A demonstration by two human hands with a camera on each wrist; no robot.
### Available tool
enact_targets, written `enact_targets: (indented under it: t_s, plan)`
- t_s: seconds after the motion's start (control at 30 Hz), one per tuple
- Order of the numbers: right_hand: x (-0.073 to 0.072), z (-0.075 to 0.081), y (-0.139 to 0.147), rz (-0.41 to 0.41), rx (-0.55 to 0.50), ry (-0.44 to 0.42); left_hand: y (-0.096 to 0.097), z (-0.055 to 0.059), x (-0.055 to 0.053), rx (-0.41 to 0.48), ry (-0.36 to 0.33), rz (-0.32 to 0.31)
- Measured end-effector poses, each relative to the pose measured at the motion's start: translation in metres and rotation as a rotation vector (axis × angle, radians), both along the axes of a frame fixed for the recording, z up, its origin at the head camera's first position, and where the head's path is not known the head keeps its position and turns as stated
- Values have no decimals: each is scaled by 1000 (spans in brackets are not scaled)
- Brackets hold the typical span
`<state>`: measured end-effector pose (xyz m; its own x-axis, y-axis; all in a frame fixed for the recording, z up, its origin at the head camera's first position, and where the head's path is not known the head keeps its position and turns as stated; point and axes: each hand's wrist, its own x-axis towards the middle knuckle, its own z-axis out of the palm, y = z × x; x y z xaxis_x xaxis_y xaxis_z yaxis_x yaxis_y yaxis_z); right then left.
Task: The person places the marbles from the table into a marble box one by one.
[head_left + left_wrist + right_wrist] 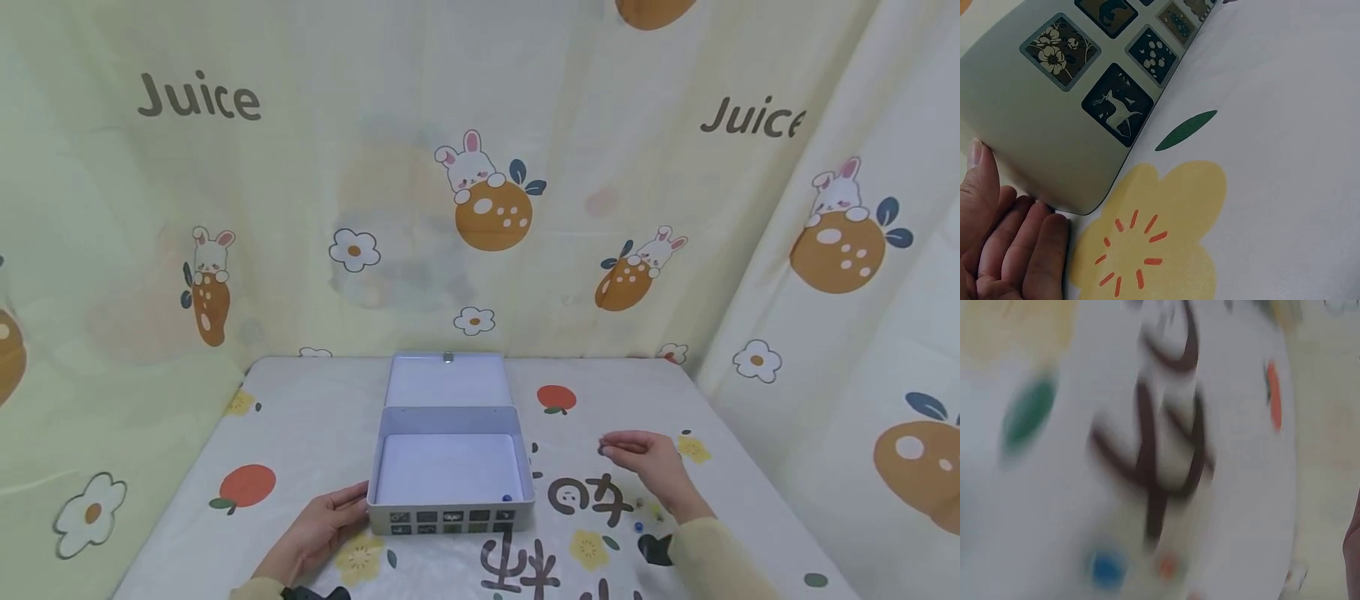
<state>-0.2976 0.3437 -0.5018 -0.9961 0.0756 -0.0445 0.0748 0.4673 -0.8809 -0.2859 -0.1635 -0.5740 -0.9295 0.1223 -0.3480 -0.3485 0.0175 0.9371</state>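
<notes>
An open, pale metal box (452, 518) with a hinged lid (448, 382) stands on the table, picture tiles along its front. My left hand (324, 525) rests against its left side near the front corner; the left wrist view shows thumb and fingertips right at the box wall. One small dark blue ball (507, 498) lies inside, at the front right corner. Right of the box, my right hand (651, 467) is raised over the table, pinching a small dark ball (602, 447) between thumb and fingertips. In the right wrist view only a sliver of that hand (1352, 550) shows.
A blue ball (638, 527) and several small pale and reddish bits lie on the table below my right wrist, blurred in the right wrist view. The tablecloth (315, 417) has printed fruit, flowers and dark characters. A patterned curtain (405, 167) hangs behind.
</notes>
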Motion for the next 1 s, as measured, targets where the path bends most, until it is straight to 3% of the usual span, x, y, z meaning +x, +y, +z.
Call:
enact_targets:
  t_s: [0.23, 0.4, 0.57, 1.0]
  plan:
    - [-35, 21, -102, 176, -28, 71, 2, -2, 3, 19, 17, -25]
    - [-46, 30, -144, 231, -33, 57, 5, -5, 2, 16, 28, -48]
    - [-49, 32, -159, 249, -65, 44, 3, -4, 0, 8, 13, -58]
    - [-53, 33, -165, 257, -75, 51, -5, -3, -3, 37, 3, -49]
